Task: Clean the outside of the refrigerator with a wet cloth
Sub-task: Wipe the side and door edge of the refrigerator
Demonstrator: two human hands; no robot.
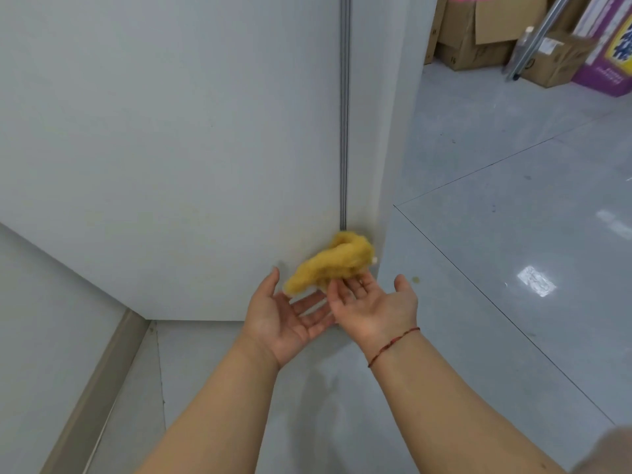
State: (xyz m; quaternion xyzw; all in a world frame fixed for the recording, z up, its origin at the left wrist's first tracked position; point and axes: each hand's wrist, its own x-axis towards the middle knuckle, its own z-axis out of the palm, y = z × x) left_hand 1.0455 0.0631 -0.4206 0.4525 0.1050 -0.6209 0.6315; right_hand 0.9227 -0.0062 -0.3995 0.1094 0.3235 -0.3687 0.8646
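The refrigerator [171, 131] is a tall white cabinet filling the left and centre, with a dark vertical seam [343, 131] near its right edge. A crumpled yellow cloth [331, 261], blurred by motion, sits low against that corner, just above my fingers. My left hand [284, 323] is palm up with fingers spread, below the cloth's left end. My right hand [376, 306] is also palm up and crosses over the left fingers. Its fingertips reach the cloth's lower edge, but no finger curls around it. A red string bracelet is on the right wrist.
Glossy grey floor [513, 234] stretches to the right, with a small yellow spot [415, 279] near the refrigerator's corner. Cardboard boxes [478, 32], a purple box [608, 56] and a leaning metal pole [537, 39] stand at the far right. A beige baseboard [95, 388] runs along the wall at the left.
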